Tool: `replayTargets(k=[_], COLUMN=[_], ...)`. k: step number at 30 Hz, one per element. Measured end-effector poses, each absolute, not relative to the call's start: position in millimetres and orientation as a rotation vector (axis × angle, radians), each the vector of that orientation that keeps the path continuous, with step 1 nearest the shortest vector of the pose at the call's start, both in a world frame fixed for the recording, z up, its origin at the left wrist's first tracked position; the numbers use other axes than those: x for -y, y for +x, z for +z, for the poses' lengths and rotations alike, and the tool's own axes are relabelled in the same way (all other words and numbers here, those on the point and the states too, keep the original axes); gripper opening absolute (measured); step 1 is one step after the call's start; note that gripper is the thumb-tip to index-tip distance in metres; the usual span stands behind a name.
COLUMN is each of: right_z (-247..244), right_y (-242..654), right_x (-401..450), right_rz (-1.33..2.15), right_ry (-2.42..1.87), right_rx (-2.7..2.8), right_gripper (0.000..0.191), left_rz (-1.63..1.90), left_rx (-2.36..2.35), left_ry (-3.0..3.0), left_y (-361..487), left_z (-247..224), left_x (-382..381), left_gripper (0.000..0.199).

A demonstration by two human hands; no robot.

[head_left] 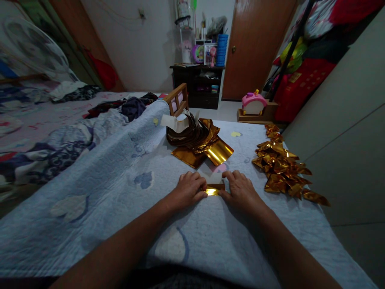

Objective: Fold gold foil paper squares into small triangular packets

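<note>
Two bare hands meet over the pale blue quilt [120,212], with one piece of gold paper [213,192] lying between them. The left hand [190,188] is at the paper's left end, its grip closed, thumb and fingers clamped on the gold. The paper's long axis runs sideways, from one hand to the other, square to the person's line of sight, with a pale part reaching away on the far side. The right hand [242,190] is at the other end: its thumb touches the near right corner and its index finger curls by the far edge, though I can't tell whether that grip is pressed together. Neither hand is nearer, as each has an end.

Counting from left to right: one left hand; one loose, fanned stack of paper [188,134] just beyond the hands, its sheets too many and too overlapped to number, with at least two gold corners spread flat at its near side; one piece between the hands; one right hand; and one long heap of folded gold pieces [278,166], well apart to the right. Those overlap too, so I can't count them, but one sticks out singly at the near end.
</note>
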State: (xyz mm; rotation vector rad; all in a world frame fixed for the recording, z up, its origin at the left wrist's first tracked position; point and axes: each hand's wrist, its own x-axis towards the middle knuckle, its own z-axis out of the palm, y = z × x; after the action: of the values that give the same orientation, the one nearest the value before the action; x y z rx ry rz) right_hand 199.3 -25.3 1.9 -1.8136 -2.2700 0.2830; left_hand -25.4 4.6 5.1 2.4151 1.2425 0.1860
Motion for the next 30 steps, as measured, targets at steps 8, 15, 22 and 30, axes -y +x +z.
replayTargets(k=[8,15,22,30], right_z=[1,9,9,-1], right_y=[231,209,197,199], right_x=[21,26,25,17], right_rz=[0.426,0.49,0.402,0.312], right_ry=[-1.633,-1.323,-1.321,-1.328], right_rx=[2.221,2.311,2.376,2.312], right_gripper=[0.023,0.031,0.021,0.019], left_rz=[0.245,0.347,0.557,0.613], left_rx=[-1.181,-1.108,-1.02,-0.994], left_ry=[2.405,2.415,2.469,2.63], left_y=[-29,-33,-31,-27], left_z=[8,5,-1,-5], left_x=[-3,-4,-6,-4], left_gripper=[0.011,0.033,0.022,0.017])
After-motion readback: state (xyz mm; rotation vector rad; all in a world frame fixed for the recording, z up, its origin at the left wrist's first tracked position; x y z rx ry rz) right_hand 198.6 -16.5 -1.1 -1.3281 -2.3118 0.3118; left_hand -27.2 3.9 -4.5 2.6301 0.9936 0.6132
